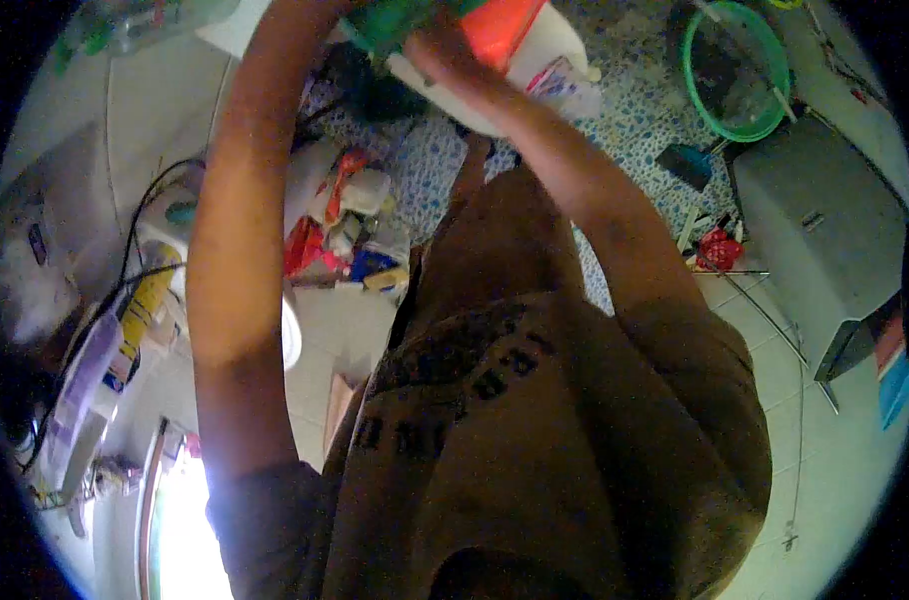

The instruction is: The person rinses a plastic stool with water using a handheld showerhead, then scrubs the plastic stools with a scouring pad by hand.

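Note:
My left forearm reaches up the left side of the view, and my left hand lies beyond the top edge. At the top centre my right hand (440, 50) is against a dark green item (390, 25); its fingers are dark and blurred, so their grip cannot be made out. Just right of this hand is a bright orange-red item (500, 30) over a white rounded container (565, 40). A clear packet with pink and blue print (565, 88) lies by the container, above the blue speckled floor (625, 140).
A green-rimmed round basket (786, 75) stands at the upper right, near a grey box-like object (820, 215) and a dark dustpan-like piece (687, 165). Red, blue and white small items (350, 235) are piled left of centre. Black cables (140, 215) run along the left.

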Tool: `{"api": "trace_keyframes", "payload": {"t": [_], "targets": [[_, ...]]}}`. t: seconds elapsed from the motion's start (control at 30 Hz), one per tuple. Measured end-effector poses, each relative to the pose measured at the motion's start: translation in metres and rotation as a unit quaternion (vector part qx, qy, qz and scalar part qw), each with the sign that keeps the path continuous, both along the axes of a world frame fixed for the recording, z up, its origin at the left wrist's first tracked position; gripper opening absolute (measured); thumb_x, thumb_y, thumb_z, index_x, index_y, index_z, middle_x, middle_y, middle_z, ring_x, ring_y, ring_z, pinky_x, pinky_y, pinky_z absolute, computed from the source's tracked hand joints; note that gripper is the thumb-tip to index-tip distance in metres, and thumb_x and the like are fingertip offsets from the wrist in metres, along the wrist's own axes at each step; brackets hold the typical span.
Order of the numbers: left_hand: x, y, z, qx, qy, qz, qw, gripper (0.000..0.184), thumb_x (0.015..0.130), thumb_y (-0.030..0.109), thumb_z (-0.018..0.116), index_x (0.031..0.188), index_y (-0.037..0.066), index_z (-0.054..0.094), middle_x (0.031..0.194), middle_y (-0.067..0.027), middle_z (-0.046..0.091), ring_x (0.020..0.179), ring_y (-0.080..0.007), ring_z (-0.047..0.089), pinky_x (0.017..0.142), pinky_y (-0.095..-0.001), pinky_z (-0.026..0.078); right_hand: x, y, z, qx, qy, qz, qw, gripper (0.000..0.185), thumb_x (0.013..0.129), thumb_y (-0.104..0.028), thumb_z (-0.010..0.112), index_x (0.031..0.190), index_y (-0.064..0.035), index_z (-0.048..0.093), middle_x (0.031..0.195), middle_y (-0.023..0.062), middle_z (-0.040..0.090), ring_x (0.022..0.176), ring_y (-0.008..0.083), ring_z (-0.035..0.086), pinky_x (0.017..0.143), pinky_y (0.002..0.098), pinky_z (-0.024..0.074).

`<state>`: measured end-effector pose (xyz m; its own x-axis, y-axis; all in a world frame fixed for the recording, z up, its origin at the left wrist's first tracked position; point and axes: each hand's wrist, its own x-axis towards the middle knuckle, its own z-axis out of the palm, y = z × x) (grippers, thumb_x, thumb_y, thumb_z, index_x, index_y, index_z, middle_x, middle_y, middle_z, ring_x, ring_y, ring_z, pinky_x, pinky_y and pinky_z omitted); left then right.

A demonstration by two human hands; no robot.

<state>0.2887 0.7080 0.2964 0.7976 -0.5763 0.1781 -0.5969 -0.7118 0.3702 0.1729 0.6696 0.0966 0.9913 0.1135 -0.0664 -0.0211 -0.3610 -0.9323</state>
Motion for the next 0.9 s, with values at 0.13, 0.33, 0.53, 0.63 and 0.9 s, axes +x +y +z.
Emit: {"api": "trace_keyframes", "payload": {"t": [0.13,0.33,0.53,0.63,0.9], "targets": [[0.0,-0.003,0.014,0.043,0.024,0.019,0.999,0.062,0.08,0.022,0.063,0.137,0.006,0.044,0.125,-0.0253,0.055,0.113,-0.0407,0.054,0.095,-0.0452,0.043,-0.002,-0.027,-0.004,-0.174,-0.295,0.007,0.94,0.034,0.073,-0.008,0.06,0.107,-0.0052,0.062,0.104,0.0148,0.062,0.106,0.0331,0.055,0.088,0.0462,0.045],[0.004,-0.003,0.021,0.062,0.109,0.012,0.992,0.065,0.075,0.012,0.062,0.137,0.005,0.044,0.115,-0.0262,0.06,0.097,-0.0417,0.06,0.08,-0.0472,0.048,0.073,-0.021,0.017,-0.148,-0.117,-0.047,0.981,0.033,0.074,-0.007,0.055,0.105,-0.0054,0.064,0.114,0.0088,0.063,0.106,0.0299,0.056,0.093,0.0419,0.0454],[0.006,0.01,0.013,0.029,0.09,-0.024,0.995,0.068,0.071,0.008,0.059,0.137,0.003,0.044,0.094,-0.027,0.064,0.079,-0.0419,0.062,0.069,-0.046,0.049,0.011,-0.114,-0.003,-0.171,-0.182,0.038,0.968,0.042,0.07,0.002,0.056,0.109,-0.006,0.067,0.114,0.0112,0.065,0.108,0.0309,0.059,0.095,0.0397,0.0458],[0.008,0.011,0.01,0.022,0.054,-0.045,0.997,0.068,0.073,0.01,0.058,0.139,0.004,0.042,0.093,-0.0262,0.064,0.079,-0.0409,0.063,0.07,-0.0453,0.049,0.006,-0.13,0.037,-0.08,-0.088,-0.075,0.99,0.044,0.072,0.008,0.052,0.111,-0.0071,0.066,0.115,0.0123,0.065,0.109,0.0306,0.06,0.095,0.0372,0.0463],[0.003,0.042,0.091,0.128,0.201,-0.005,0.971,0.071,0.08,0.023,0.064,0.145,0.013,0.035,0.124,-0.0206,0.057,0.107,-0.0374,0.058,0.089,-0.044,0.046,-0.024,-0.153,0.101,-0.086,-0.119,-0.184,0.972,0.049,0.076,0.018,0.048,0.114,-0.0088,0.066,0.117,0.0122,0.064,0.11,0.0297,0.06,0.093,0.034,0.0466]]}}
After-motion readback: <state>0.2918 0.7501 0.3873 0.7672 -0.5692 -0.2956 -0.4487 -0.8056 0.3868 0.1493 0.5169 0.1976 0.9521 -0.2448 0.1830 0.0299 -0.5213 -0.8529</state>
